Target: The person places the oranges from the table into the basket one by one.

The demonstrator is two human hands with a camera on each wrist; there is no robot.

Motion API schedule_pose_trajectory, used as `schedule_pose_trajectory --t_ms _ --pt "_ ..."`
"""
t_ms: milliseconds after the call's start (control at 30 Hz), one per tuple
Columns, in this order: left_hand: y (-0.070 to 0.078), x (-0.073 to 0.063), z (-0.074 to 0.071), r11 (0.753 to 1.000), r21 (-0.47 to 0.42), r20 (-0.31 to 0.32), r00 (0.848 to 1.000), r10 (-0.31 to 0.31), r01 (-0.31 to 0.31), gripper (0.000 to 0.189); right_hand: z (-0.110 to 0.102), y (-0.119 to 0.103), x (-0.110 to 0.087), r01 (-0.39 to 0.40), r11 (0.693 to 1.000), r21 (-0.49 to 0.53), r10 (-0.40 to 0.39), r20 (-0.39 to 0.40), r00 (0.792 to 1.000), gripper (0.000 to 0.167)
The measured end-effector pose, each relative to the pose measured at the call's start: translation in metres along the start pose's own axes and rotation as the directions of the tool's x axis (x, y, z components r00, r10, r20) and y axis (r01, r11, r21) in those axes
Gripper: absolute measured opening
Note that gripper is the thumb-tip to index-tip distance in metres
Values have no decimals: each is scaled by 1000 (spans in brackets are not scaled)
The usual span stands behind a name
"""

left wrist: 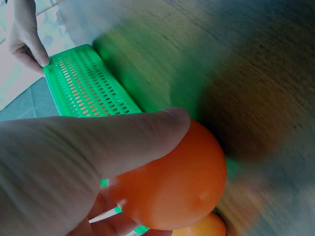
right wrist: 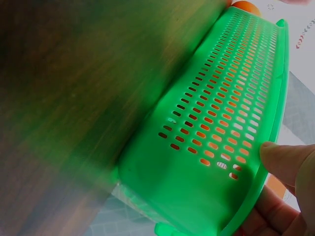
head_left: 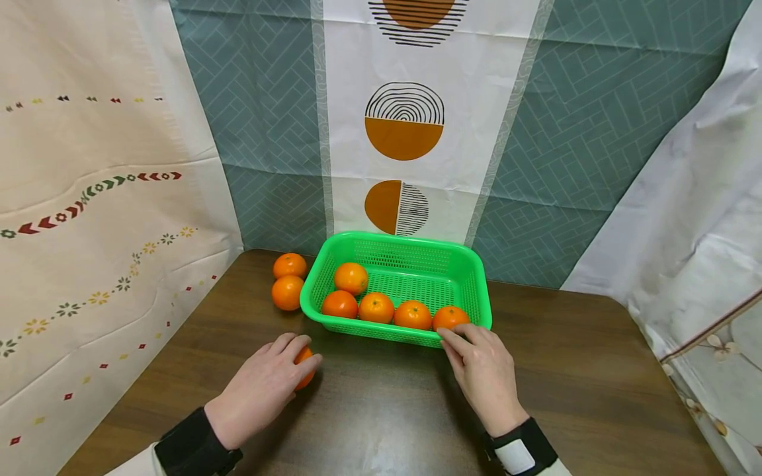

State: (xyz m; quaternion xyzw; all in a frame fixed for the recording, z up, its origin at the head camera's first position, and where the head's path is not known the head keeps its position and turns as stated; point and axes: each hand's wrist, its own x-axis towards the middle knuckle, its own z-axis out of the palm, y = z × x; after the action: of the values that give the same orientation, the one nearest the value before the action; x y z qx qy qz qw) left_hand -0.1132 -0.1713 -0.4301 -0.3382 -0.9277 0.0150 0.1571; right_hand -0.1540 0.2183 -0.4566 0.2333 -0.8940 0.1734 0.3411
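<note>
My left hand (head_left: 262,387) grips an orange (left wrist: 172,182) over the table, left of and in front of the green basket (head_left: 381,332). The thumb lies across the top of the fruit in the left wrist view. At the basket's front right corner, my right hand (head_left: 485,370) pinches the rim, thumb outside and fingers inside, as the right wrist view shows. Several oranges sit in the basket, most in a row along its front wall, with one orange (head_left: 351,278) behind them at the left.
Two more oranges, a front one (head_left: 288,293) and a back one (head_left: 290,266), lie on the brown wooden table (head_left: 369,410) beside the basket's left end. A patterned cloth (head_left: 405,198) hangs right behind the basket. Light fabric (head_left: 119,264) borders the table's left side.
</note>
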Motion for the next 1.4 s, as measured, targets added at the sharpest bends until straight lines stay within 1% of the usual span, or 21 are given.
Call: schedule_pose_trajectory --t_ms 100,267,500,667,867,1000,1133,1233,1400 --pt "0 0 0 1000 -13 -9 1000 -2 2 72 0 0 0 1 1000 1 -1 0 1000 34" --pt "0 0 1 1000 -14 -8 1000 -9 9 69 0 0 0 -2 1000 3 2 2 1000 34" --pt "-1 0 3 1000 -21 -34 999 -1 0 65 0 -1 1 2 1000 1 -2 -2 1000 34" --pt "-2 -1 5 1000 -23 -27 1000 -2 1 64 0 -1 0 14 1000 1 -14 -17 1000 35" --pt "-2 0 3 998 -70 -9 1000 -5 4 67 0 0 1 11 1000 1 -11 -13 1000 35" --pt "-1 2 -1 995 -96 -13 1000 -4 3 66 -1 0 1 9 1000 4 -9 -13 1000 35" --pt "-2 4 -3 993 -115 -32 999 0 -4 67 -1 0 1 13 1000 6 -13 -17 1000 35" --pt "-3 5 -5 992 -127 -69 998 8 -16 69 -1 0 1 13 1000 6 -13 -14 1000 34" --pt "-6 8 -11 989 -143 -108 994 10 -25 71 0 1 1 13 1000 3 -13 -10 1000 32"
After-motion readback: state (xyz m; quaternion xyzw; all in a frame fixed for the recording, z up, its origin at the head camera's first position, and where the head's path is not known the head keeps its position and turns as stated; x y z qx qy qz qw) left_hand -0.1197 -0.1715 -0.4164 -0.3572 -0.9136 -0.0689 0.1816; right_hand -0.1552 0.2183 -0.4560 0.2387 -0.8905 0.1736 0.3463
